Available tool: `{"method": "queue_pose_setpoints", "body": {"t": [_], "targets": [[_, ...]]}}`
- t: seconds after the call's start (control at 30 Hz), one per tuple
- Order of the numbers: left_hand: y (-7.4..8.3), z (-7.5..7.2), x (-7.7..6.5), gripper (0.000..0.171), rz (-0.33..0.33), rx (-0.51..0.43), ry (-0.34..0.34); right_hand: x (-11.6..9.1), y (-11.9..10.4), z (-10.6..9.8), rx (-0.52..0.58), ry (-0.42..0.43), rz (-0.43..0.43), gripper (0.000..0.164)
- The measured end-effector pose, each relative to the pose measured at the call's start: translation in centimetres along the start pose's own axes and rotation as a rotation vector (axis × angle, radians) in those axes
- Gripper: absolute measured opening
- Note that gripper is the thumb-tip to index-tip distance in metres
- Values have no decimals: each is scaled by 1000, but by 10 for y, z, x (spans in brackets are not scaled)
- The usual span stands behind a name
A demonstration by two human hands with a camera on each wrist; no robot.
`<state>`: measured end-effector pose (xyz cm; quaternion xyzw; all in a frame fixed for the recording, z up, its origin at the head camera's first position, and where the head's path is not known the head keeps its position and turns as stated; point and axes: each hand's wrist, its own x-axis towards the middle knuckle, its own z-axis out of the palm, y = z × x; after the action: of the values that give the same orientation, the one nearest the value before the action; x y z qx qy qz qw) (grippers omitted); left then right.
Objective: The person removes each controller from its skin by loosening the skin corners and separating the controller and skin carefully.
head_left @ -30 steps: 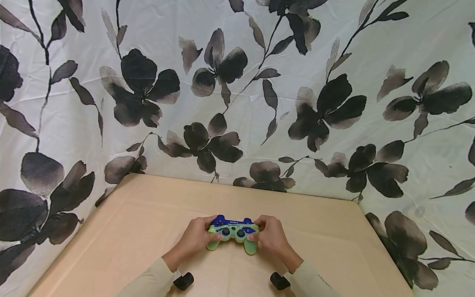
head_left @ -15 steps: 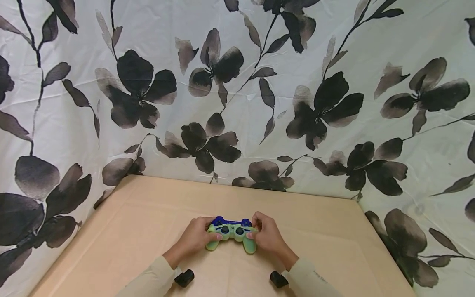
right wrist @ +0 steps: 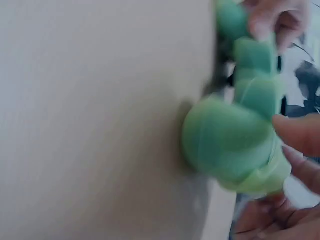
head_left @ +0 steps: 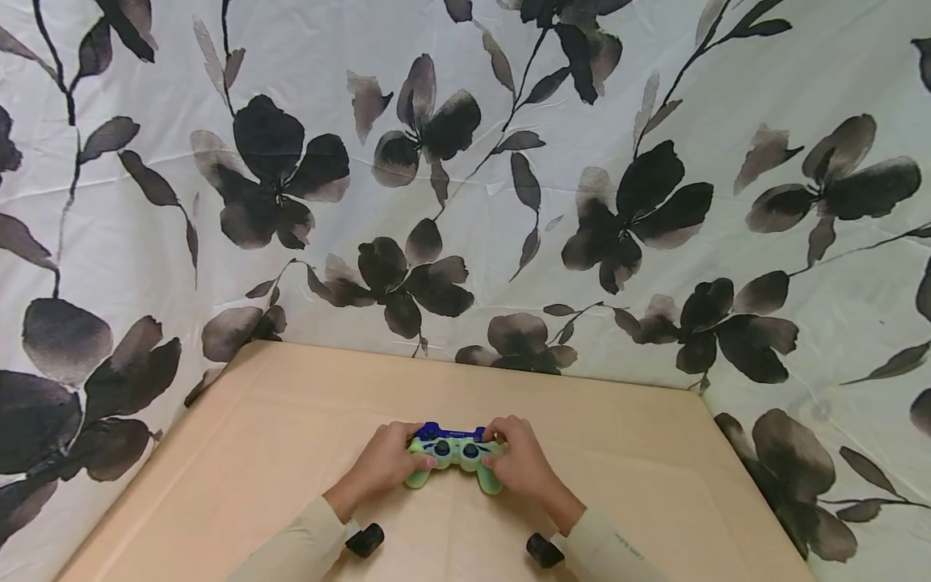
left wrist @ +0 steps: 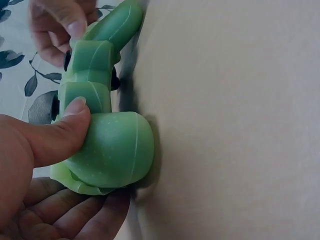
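The game controller (head_left: 457, 461) sits on or just above the surface (head_left: 618, 436), the left hand (head_left: 381, 461) and right hand (head_left: 525, 465) each gripping one end. Its green sleeve (left wrist: 112, 145) looks soft and grippy (silicone, perhaps) over a light, stiff body, best held by the handles (head_left: 490, 482).

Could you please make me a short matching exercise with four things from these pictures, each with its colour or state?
1. Game controller
2. Wrist cameras
3. Tabletop
4. Floral backdrop

A. White with dark flowers
B. Blue and green, held by the left hand and right hand
C. Plain tan
D. Black

Pairs: 1-B, 2-D, 3-C, 4-A
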<state>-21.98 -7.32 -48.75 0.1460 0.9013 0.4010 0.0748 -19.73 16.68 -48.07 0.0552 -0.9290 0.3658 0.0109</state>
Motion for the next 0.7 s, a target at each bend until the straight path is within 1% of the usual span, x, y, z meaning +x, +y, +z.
{"method": "queue_pose_setpoints", "body": {"t": [0.1, 0.17, 0.23, 0.33, 0.43, 0.53, 0.6, 0.7], "targets": [[0, -2, 1, 66, -4, 18, 0, 3, -7, 2, 131, -32, 72, 19], [1, -3, 2, 66, -8, 26, 0, 6, -13, 5, 176, -30, 102, 19], [1, -3, 3, 66, -7, 29, 4, 10, -19, 9, 189, 2, 117, 14], [2, -2, 4, 66, -9, 35, 10, 14, -28, 15, 202, 93, 175, 5], [3, 0, 3, 67, -14, 37, 14, 14, -34, 21, 203, 167, 263, 12], [2, 0, 4, 67, -19, 32, 11, 13, -40, 22, 208, 190, 338, 13], [2, 0, 4, 67, -34, 32, 14, 12, -42, 22, 233, 186, 350, 12], [3, 0, 5, 69, -68, 49, 38, 12, -43, 20, 303, 177, 306, 13]]}}
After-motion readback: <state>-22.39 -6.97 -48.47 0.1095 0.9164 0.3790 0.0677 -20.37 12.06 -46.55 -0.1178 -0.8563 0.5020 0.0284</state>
